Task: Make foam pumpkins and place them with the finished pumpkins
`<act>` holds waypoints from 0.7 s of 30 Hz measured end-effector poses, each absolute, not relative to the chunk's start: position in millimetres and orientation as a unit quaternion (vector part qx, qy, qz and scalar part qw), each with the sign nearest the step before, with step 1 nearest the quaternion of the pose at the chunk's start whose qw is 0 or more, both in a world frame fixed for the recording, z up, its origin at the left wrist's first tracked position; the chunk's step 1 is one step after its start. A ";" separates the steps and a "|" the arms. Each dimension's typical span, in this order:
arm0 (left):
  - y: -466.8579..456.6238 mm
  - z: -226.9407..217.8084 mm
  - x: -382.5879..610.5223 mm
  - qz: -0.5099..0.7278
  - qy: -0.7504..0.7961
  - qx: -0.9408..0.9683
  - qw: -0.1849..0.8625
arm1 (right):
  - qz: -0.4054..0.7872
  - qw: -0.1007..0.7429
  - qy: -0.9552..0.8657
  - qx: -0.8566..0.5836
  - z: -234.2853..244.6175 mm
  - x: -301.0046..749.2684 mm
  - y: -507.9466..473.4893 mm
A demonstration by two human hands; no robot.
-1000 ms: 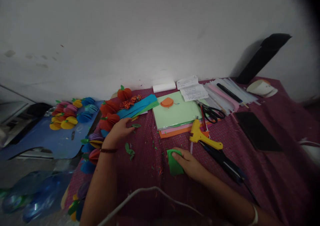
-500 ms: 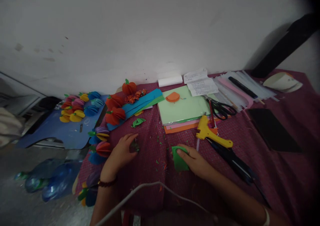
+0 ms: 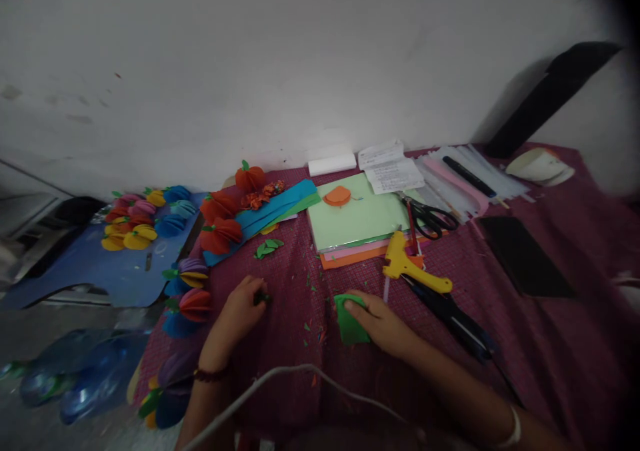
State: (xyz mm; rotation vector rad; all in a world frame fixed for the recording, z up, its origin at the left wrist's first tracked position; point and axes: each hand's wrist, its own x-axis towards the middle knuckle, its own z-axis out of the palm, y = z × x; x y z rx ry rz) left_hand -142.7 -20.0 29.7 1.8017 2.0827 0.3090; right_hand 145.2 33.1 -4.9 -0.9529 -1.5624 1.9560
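My left hand (image 3: 239, 311) rests on the maroon tablecloth (image 3: 525, 331) with its fingers pinched on a small dark green paper scrap (image 3: 262, 298). My right hand (image 3: 377, 321) lies a little to the right, fingers closed on a folded green paper piece (image 3: 346, 321) pressed to the cloth. A small cluster of cut green leaves (image 3: 267, 246) lies beyond my left hand. Tiny paper bits are scattered between the hands.
A yellow glue gun (image 3: 410, 269), black scissors (image 3: 430, 219), a stack of coloured paper sheets (image 3: 357, 224), blue paper strips (image 3: 270, 214) and orange paper pumpkins (image 3: 220, 231) lie behind. More paper pumpkins sit on a blue board (image 3: 100, 271) at left. A white cable (image 3: 300, 378) crosses in front.
My left hand pulled back from the leaves near the blue strips toward me and pinched a green scrap. My right hand stayed on the folded green piece.
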 end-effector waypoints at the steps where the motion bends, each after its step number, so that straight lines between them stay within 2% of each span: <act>1: -20.0 27.5 -143.9 0.107 0.738 0.642 0.179 | 0.708 0.232 -0.569 -0.348 -3.9 145.0 32.9; 8: -13.2 11.1 -165.5 0.093 0.725 0.658 0.180 | 0.675 0.241 -0.609 -0.339 3.4 143.5 35.7; 17: 46.1 41.6 -178.6 0.012 0.758 0.640 0.127 | 0.660 0.254 -0.631 -0.319 2.0 143.8 37.7; 21: 58.9 40.3 -180.4 0.038 0.774 0.618 0.130 | 0.658 0.253 -0.633 -0.320 0.1 143.2 37.6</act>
